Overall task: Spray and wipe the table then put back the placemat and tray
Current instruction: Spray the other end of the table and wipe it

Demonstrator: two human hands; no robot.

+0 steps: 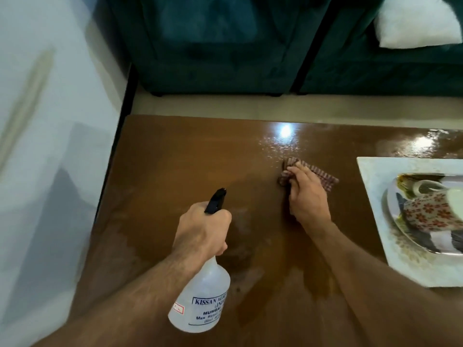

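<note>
My left hand (pixel 203 229) grips the neck of a translucent white spray bottle (pixel 200 301) with a black nozzle, held above the near middle of the glossy brown table (pixel 175 159). My right hand (pixel 307 194) presses a red checked cloth (pixel 323 175) flat on the tabletop, right of centre. Wet streaks and droplets shine on the wood around the cloth. At the right edge lies a pale placemat (pixel 375 176), and on it a shiny metal tray (pixel 411 236) holding a flower-patterned cup lying on its side.
A dark green sofa (pixel 225 46) stands beyond the table's far edge, with a white cushion (pixel 416 23) at the top right. A strip of beige floor separates them. A white wall or panel (pixel 50 146) runs along the table's left side.
</note>
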